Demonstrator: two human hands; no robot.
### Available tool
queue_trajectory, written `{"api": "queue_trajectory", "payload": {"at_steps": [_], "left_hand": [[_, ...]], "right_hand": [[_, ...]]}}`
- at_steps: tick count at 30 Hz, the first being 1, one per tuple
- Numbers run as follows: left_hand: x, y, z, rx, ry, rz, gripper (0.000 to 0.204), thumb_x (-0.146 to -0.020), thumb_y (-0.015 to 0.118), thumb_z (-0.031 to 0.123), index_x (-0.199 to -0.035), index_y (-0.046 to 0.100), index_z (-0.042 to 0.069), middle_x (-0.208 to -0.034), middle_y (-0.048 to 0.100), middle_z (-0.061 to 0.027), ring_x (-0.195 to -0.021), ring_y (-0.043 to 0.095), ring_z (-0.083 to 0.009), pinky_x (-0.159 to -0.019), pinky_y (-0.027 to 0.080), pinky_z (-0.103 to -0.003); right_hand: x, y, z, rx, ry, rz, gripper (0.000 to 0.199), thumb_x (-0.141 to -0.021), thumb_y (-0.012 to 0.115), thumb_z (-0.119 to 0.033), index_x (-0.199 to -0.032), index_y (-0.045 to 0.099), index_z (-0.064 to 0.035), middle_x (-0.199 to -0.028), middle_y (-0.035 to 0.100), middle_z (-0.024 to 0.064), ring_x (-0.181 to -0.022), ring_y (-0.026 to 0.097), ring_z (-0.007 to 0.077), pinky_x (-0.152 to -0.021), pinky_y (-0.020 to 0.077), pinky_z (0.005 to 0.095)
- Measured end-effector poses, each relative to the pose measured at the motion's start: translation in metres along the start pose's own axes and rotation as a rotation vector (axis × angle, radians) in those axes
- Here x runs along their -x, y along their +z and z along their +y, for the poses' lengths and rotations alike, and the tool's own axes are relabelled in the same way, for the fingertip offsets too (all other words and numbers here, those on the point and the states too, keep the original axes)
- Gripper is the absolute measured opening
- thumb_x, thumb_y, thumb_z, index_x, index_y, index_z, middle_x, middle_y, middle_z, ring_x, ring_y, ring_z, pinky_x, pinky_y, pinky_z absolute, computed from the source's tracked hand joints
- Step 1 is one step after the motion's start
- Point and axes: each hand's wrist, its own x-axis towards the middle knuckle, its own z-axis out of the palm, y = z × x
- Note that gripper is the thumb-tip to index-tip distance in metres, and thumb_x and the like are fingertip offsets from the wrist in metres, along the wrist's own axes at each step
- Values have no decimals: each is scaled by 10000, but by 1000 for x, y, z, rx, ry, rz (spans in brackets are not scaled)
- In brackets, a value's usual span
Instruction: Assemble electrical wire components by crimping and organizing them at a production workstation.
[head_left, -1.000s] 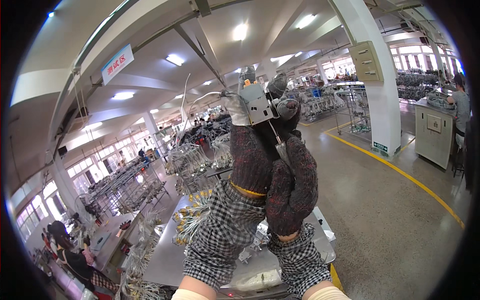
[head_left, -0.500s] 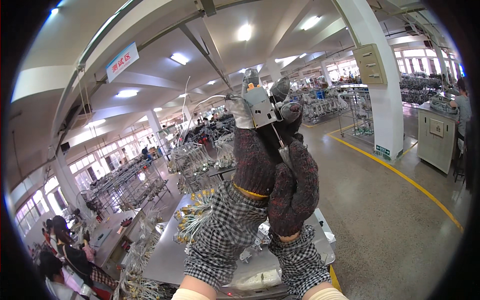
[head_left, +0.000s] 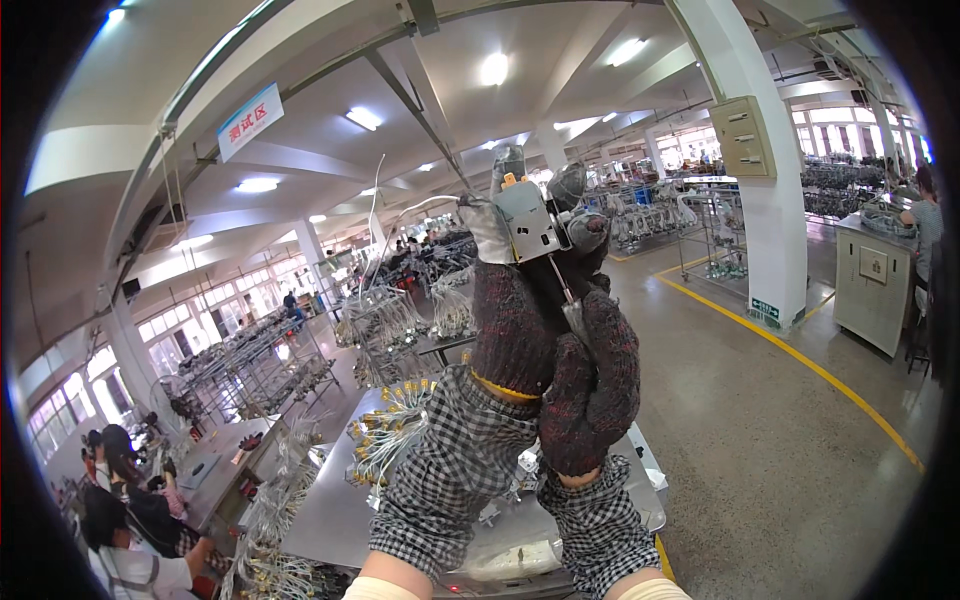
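I see both gloved hands still held up high, close together. My left hand (head_left: 512, 318) keeps its grip on a small grey metal box (head_left: 527, 218) at the top, about where it was before. My right hand (head_left: 592, 385) stays clenched just below, pinching a thin wire (head_left: 560, 287) hanging from the box.

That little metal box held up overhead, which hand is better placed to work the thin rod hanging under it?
Probably the right hand. It sits just below the metal box, with the thin rod running down to its fingers. The left hand is wrapped around the box, holding it up, so it looks occupied.
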Motion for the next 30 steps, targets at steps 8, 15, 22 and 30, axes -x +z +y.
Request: {"api": "queue_trajectory", "payload": {"at_steps": [8,15,22,30], "left_hand": [[4,8,-3,-162,27,180,745,-842,394,720,-1188,552,80,-856,655,-45,-819,617,-179,-596,481,-294],[1,5,-6,-157,78,129,744,-844,392,718,-1196,548,82,-868,663,-58,-814,622,-181,-594,488,-300],[3,-5,-8,62,55,-98,474,-957,429,452,-1326,437,154,-1180,575,-161,-913,616,-251,-994,440,-427],[3,-11,0,64,-6,-72,558,-940,414,516,-1316,429,104,-1172,574,-148,-976,605,-244,-962,475,-397]], "right_hand": [[3,2,-2,16,32,-3,299,-885,581,-36,-1167,559,60,-1140,594,235,-1062,586,365,-915,463,420],[4,0,-4,34,38,-24,297,-929,529,-107,-1185,554,42,-1194,577,209,-1123,557,336,-952,437,421],[3,-4,-2,51,51,-32,295,-930,529,-106,-1181,557,47,-1196,576,212,-1118,560,331,-948,441,416],[4,-2,-4,31,48,-35,311,-939,516,-117,-1201,552,46,-1195,576,212,-1133,552,333,-954,440,414]]}}
